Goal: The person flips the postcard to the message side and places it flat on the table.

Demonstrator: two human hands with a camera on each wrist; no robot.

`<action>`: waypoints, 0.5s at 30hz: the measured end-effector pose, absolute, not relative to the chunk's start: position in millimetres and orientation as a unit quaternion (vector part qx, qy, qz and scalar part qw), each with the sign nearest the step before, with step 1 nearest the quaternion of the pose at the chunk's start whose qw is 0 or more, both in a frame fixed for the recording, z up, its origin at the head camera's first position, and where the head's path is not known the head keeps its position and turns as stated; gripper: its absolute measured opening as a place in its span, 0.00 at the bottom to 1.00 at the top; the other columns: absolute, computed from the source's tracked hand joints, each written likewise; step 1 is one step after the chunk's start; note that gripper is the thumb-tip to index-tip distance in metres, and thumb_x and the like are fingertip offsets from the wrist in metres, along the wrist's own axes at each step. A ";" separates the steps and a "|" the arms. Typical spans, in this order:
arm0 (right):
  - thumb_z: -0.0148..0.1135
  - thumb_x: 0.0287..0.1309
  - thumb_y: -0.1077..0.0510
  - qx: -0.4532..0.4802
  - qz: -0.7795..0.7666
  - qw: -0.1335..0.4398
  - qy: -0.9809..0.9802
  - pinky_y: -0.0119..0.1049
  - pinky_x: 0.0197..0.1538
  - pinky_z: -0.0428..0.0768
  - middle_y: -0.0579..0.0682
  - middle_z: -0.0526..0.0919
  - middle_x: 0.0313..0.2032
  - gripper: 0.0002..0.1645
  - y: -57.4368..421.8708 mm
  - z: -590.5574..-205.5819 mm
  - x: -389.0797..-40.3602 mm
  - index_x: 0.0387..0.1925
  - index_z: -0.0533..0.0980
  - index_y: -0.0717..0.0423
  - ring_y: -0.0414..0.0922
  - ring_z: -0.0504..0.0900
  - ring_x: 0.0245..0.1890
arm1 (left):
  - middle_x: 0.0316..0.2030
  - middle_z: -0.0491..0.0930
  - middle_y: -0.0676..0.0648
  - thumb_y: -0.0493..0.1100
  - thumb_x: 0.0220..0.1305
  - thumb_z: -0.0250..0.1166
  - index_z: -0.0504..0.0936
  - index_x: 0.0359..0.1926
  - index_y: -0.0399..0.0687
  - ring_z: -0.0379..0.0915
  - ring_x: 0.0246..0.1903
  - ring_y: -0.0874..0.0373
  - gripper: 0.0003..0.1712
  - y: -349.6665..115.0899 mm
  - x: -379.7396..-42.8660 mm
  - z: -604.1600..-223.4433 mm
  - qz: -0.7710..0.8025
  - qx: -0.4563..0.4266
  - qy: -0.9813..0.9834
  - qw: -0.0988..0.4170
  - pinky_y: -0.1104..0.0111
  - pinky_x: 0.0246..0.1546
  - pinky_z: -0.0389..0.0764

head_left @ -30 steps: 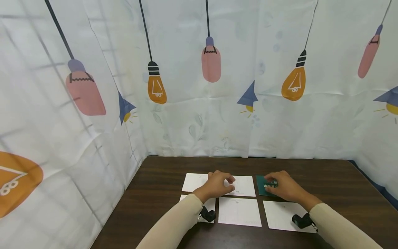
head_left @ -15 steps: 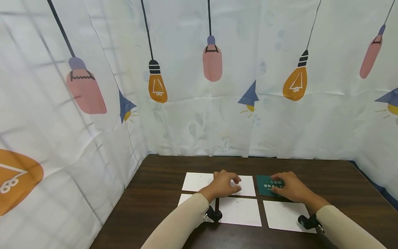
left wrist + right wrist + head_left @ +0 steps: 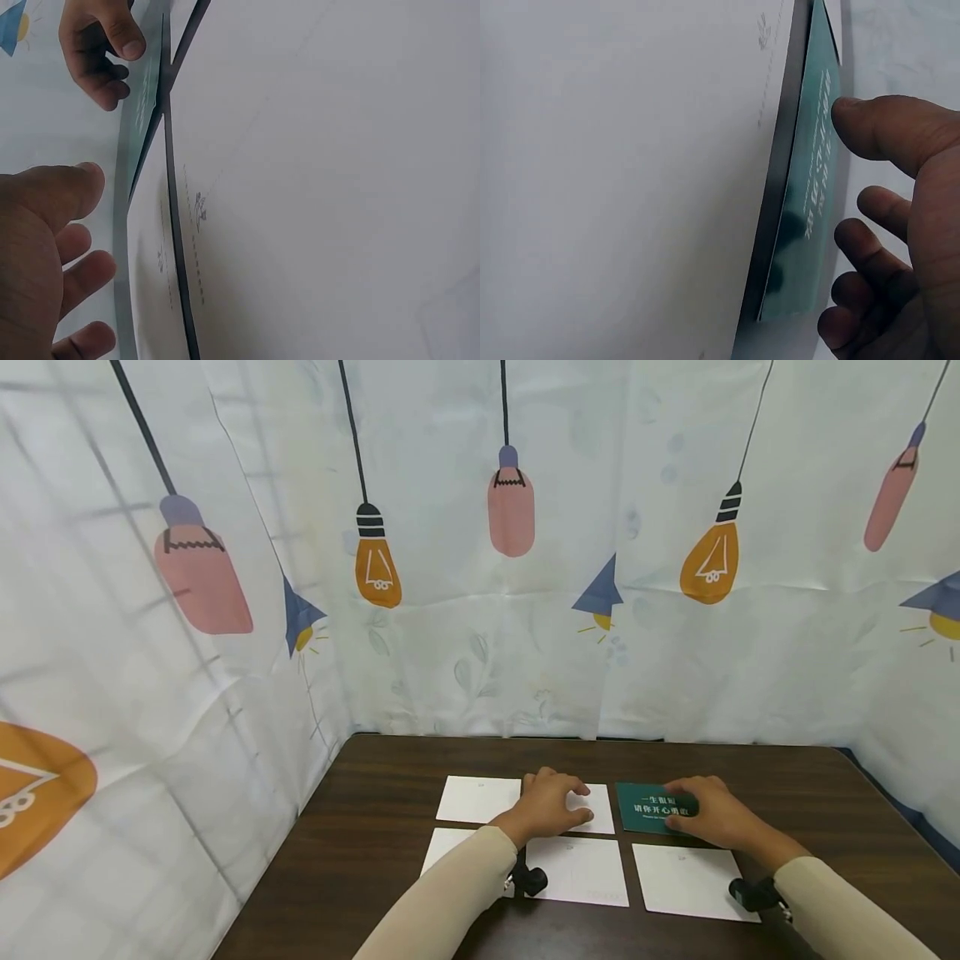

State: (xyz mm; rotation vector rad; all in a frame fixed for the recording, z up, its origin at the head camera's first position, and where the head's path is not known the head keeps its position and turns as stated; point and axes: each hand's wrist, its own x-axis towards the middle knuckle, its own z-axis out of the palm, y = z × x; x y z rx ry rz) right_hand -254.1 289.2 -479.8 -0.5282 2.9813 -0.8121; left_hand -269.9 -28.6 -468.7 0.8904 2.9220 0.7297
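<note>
A dark green postcard (image 3: 637,810) with white writing lies at the back right of two rows of cards. Over its right part hovers my right hand (image 3: 712,814), fingers loosely bent and nothing between them. In the right wrist view its thumb (image 3: 892,127) is apart from the other fingers, beside the green postcard (image 3: 802,240). My left hand (image 3: 551,806) is above the white card (image 3: 600,810) in the middle of the back row, thumb and fingers parted and holding nothing. The left wrist view also shows that spread hand (image 3: 52,255).
Other white cards lie flat around them: one at back left (image 3: 472,797), one at front left (image 3: 442,846), one at front middle (image 3: 581,868), one at front right (image 3: 693,881). The dark wooden table (image 3: 360,852) meets a patterned curtain (image 3: 465,652) behind and on the left.
Both hands have drifted to the right. More of the green postcard's writing shows from under my right hand, and more of the back-left white card is uncovered. The cards have stayed in place.
</note>
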 end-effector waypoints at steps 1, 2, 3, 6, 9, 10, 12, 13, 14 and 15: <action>0.77 0.55 0.45 -0.168 -0.259 0.002 0.951 0.68 0.54 0.71 0.64 0.78 0.58 0.38 290.7 -479.4 -253.9 0.61 0.78 0.62 0.66 0.68 0.60 | 0.52 0.82 0.64 0.57 0.66 0.70 0.85 0.57 0.56 0.67 0.60 0.54 0.22 -26.8 -270.6 -469.5 0.229 0.283 0.931 -0.001 0.57 0.53 0.62; 0.77 0.55 0.45 -0.167 -0.259 0.001 0.951 0.69 0.54 0.71 0.64 0.78 0.58 0.38 291.9 -479.3 -253.6 0.61 0.77 0.62 0.66 0.67 0.60 | 0.53 0.82 0.64 0.58 0.66 0.70 0.85 0.58 0.56 0.67 0.61 0.53 0.23 -24.9 -271.2 -470.2 0.227 0.282 0.932 -0.002 0.57 0.54 0.62; 0.77 0.55 0.44 -0.167 -0.258 0.001 0.952 0.69 0.54 0.70 0.64 0.78 0.58 0.39 293.3 -479.2 -253.4 0.61 0.77 0.62 0.67 0.67 0.61 | 0.54 0.82 0.63 0.59 0.66 0.70 0.84 0.59 0.56 0.67 0.61 0.53 0.24 -23.1 -271.7 -470.9 0.225 0.281 0.933 -0.002 0.57 0.54 0.62; 0.77 0.55 0.43 -0.167 -0.255 0.001 0.952 0.70 0.54 0.70 0.65 0.76 0.60 0.40 297.0 -479.4 -253.5 0.62 0.77 0.61 0.68 0.66 0.61 | 0.56 0.81 0.62 0.60 0.65 0.70 0.83 0.61 0.56 0.66 0.63 0.53 0.27 -17.4 -272.7 -472.4 0.219 0.279 0.935 -0.002 0.57 0.55 0.63; 0.76 0.55 0.42 -0.166 -0.249 0.001 0.954 0.70 0.53 0.71 0.66 0.75 0.61 0.40 300.5 -481.0 -254.1 0.63 0.76 0.61 0.67 0.66 0.61 | 0.58 0.80 0.62 0.61 0.64 0.70 0.82 0.62 0.56 0.65 0.63 0.53 0.29 -12.1 -272.4 -473.2 0.214 0.277 0.937 0.004 0.58 0.54 0.62; 0.77 0.55 0.42 -0.165 -0.248 0.000 0.955 0.70 0.53 0.71 0.66 0.75 0.61 0.41 301.8 -481.5 -254.3 0.63 0.76 0.60 0.67 0.66 0.61 | 0.58 0.79 0.62 0.62 0.64 0.70 0.82 0.62 0.57 0.65 0.63 0.53 0.29 -10.5 -272.3 -473.6 0.212 0.275 0.938 0.006 0.58 0.54 0.62; 0.77 0.54 0.42 -0.163 -0.244 0.000 0.956 0.70 0.52 0.71 0.67 0.74 0.61 0.41 304.2 -481.8 -254.5 0.63 0.76 0.60 0.67 0.66 0.60 | 0.59 0.79 0.62 0.62 0.64 0.70 0.82 0.63 0.57 0.65 0.62 0.54 0.30 -7.7 -271.6 -473.3 0.209 0.274 0.939 0.009 0.60 0.53 0.61; 0.77 0.54 0.42 -0.162 -0.244 -0.001 0.956 0.70 0.52 0.71 0.67 0.74 0.61 0.41 305.5 -482.1 -254.4 0.63 0.76 0.60 0.67 0.66 0.60 | 0.59 0.79 0.62 0.62 0.64 0.70 0.81 0.63 0.58 0.65 0.62 0.55 0.30 -6.3 -271.4 -473.2 0.208 0.274 0.939 0.010 0.60 0.52 0.61; 0.77 0.53 0.42 -0.162 -0.243 -0.001 0.956 0.71 0.52 0.71 0.67 0.74 0.61 0.41 307.1 -482.1 -254.4 0.63 0.76 0.61 0.68 0.66 0.60 | 0.59 0.79 0.62 0.62 0.64 0.70 0.81 0.63 0.58 0.65 0.61 0.55 0.30 -5.0 -271.2 -473.1 0.206 0.273 0.940 0.009 0.61 0.51 0.61; 0.77 0.53 0.42 -0.162 -0.242 -0.001 0.957 0.71 0.52 0.71 0.68 0.74 0.61 0.41 309.0 -482.7 -254.6 0.63 0.76 0.61 0.68 0.66 0.60 | 0.60 0.78 0.61 0.62 0.64 0.70 0.81 0.63 0.59 0.65 0.61 0.56 0.30 -3.7 -270.9 -472.5 0.203 0.271 0.941 0.010 0.61 0.50 0.61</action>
